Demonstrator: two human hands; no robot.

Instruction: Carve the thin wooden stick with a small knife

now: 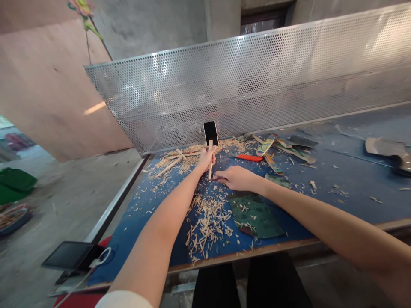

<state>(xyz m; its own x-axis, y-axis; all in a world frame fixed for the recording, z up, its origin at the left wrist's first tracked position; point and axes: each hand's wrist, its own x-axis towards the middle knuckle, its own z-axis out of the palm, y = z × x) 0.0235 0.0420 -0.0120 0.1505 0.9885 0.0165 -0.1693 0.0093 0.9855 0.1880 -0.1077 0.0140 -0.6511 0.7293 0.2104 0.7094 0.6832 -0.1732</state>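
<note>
My left hand point(207, 159) is closed round a pale wooden stick point(210, 146) and holds it upright on the blue table point(346, 179). My right hand point(236, 177) is closed low beside the stick's foot, its fingers pressed together on something small that I cannot make out. Wood shavings point(208, 222) lie heaped under and in front of both hands. A black phone point(211, 132) leans against the perforated metal screen point(257, 81) just behind the stick.
An orange-handled tool point(249, 158), painted wooden strips point(272, 149) and a dark green sheet point(255, 216) lie on the table. More sticks point(173, 160) rest at the back left. A tablet point(69, 255) with a white cable sits at the near left corner.
</note>
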